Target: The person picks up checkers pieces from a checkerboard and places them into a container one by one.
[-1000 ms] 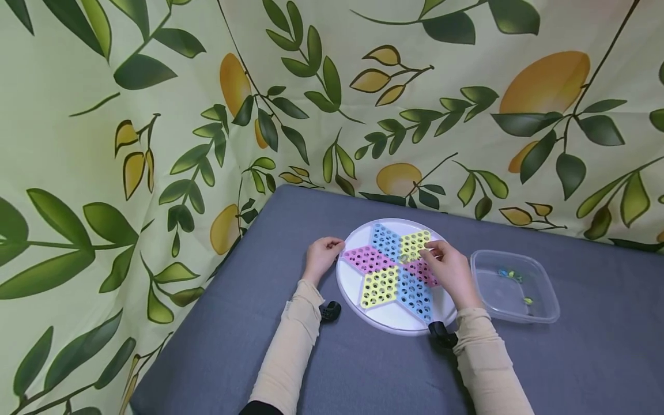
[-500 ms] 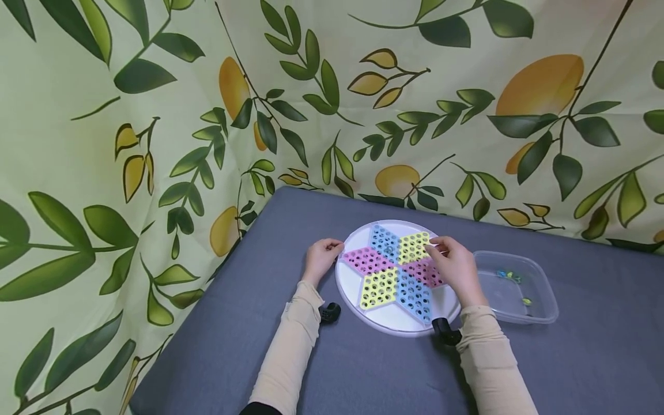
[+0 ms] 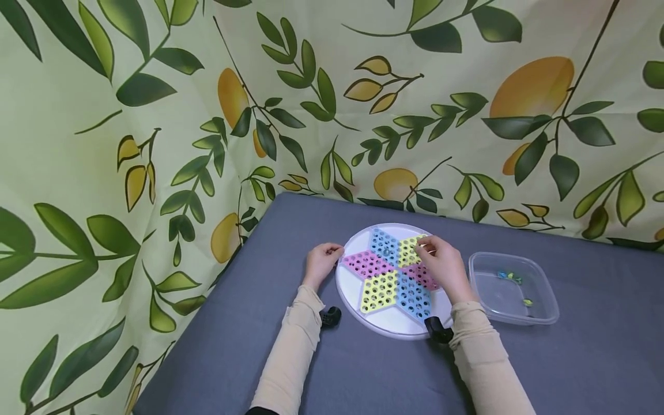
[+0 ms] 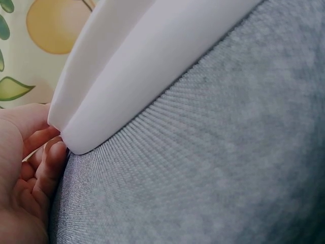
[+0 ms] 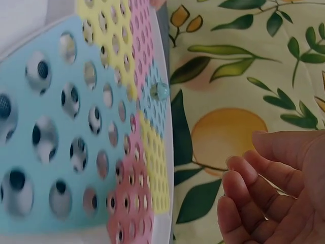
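Observation:
A round white Chinese checkers board (image 3: 354, 291) lies on the table, its pierced star coloured blue, yellow and pink. At its left rim my left hand (image 3: 320, 266) grips the edge. The left wrist view shows the thumb over the white rim (image 4: 117, 76) and curled fingers beside its underside. One clear marble (image 5: 161, 91) sits on the far blue section, apart from both hands. Above the board's right side hovers my right hand (image 3: 445, 266). In the right wrist view its fingers (image 5: 254, 190) are loosely bent, with nothing seen between them and the thumb.
To the right of the board stands a clear plastic container (image 3: 554, 300) with several blue and yellow-green marbles (image 3: 510, 276) in it. A grey cloth covers the table (image 3: 384, 374). Leaf-and-fruit patterned fabric (image 3: 290, 144) hangs behind and at the left.
The clear marble has gone from near the star's centre to the far blue section. My right hand drew slightly right, then came back left over the board. The left hand stays at the rim.

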`<action>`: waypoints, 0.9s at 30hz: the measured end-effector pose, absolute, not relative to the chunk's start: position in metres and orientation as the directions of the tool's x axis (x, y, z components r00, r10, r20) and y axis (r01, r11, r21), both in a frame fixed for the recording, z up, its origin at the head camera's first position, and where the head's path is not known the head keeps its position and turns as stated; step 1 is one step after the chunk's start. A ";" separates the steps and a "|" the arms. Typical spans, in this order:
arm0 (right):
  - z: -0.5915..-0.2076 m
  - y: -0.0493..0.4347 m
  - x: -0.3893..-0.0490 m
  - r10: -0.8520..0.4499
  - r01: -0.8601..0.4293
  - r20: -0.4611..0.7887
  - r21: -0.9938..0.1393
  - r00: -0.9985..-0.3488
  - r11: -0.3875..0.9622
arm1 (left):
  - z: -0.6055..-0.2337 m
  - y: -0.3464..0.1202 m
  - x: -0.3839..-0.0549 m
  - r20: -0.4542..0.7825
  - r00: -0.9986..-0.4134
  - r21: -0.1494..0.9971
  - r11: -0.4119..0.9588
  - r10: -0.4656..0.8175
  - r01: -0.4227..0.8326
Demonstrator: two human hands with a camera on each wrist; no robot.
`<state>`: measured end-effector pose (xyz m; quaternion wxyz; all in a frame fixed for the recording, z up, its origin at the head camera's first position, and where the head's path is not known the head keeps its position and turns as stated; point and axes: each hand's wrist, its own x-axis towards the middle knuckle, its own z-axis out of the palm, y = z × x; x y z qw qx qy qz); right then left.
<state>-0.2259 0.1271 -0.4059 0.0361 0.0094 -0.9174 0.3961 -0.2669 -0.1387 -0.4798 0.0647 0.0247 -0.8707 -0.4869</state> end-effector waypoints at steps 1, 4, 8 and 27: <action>-0.406 0.125 -0.227 0.004 -0.051 0.074 -0.725 -0.997 0.687 | -0.480 -0.138 -0.267 0.088 -0.990 0.852 0.523 -0.107 0.019; -0.408 0.118 -0.233 -0.013 -0.067 0.080 -0.724 -0.997 0.686 | -0.482 -0.137 -0.266 0.082 -0.991 0.854 0.521 -0.110 0.013; -0.411 0.109 -0.242 -0.037 -0.094 0.093 -0.727 -0.995 0.680 | -0.481 -0.137 -0.267 0.087 -0.990 0.856 0.517 -0.108 0.019; -0.434 0.079 -0.270 -0.164 -0.071 -0.073 -0.684 -0.984 0.726 | -0.482 -0.139 -0.269 0.062 -0.992 0.865 0.502 -0.113 -0.003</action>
